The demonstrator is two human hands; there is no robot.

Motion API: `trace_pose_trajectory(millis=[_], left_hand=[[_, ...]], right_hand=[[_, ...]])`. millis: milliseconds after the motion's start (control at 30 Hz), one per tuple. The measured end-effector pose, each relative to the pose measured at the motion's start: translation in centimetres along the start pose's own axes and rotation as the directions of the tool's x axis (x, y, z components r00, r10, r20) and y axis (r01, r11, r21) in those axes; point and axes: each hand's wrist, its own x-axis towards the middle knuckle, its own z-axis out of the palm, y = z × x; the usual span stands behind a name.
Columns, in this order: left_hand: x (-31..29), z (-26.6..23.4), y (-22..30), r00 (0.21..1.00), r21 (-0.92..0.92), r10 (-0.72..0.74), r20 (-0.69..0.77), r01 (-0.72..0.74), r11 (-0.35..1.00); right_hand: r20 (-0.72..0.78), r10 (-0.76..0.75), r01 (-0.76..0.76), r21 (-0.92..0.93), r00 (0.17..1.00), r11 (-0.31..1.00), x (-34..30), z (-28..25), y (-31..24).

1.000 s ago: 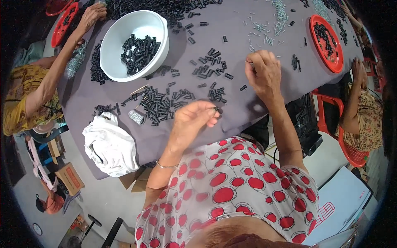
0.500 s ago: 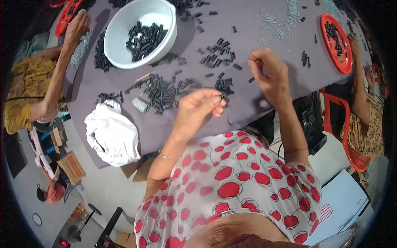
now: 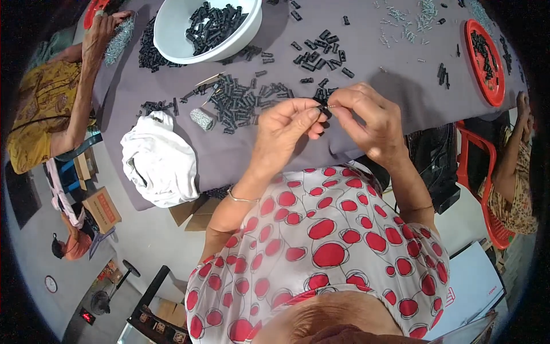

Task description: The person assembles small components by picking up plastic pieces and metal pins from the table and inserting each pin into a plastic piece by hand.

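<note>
Black piece (image 3: 323, 108) pinched in left grip (image 3: 282, 127).

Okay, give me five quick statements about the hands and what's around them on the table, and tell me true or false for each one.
1. The left hand pinches a small black part. True.
2. The right hand lies flat, well away from that part. False: the right hand's fingertips are right at it.
3. A white cloth lies to the left of the left hand. True.
4. The white basin is empty. False: the white basin has a heap of black pieces in it.
5. A red plate is on the right side of the table. True.
</note>
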Motion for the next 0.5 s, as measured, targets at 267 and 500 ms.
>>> trace_pose_trajectory(millis=[267,500], left_hand=[[-0.21,0.28,-0.11,0.998,0.02,0.055,-0.014,-0.055,0.998],[-0.29,0.47,-0.1,0.997,0.022,0.072,-0.014,-0.072,0.997]], right_hand=[[0.007,-0.009,0.01,-0.077,1.0,0.997,-0.3,0.13,-0.62],[0.011,-0.032,0.033,-0.091,0.999,0.995,-0.2,0.25,-0.92]])
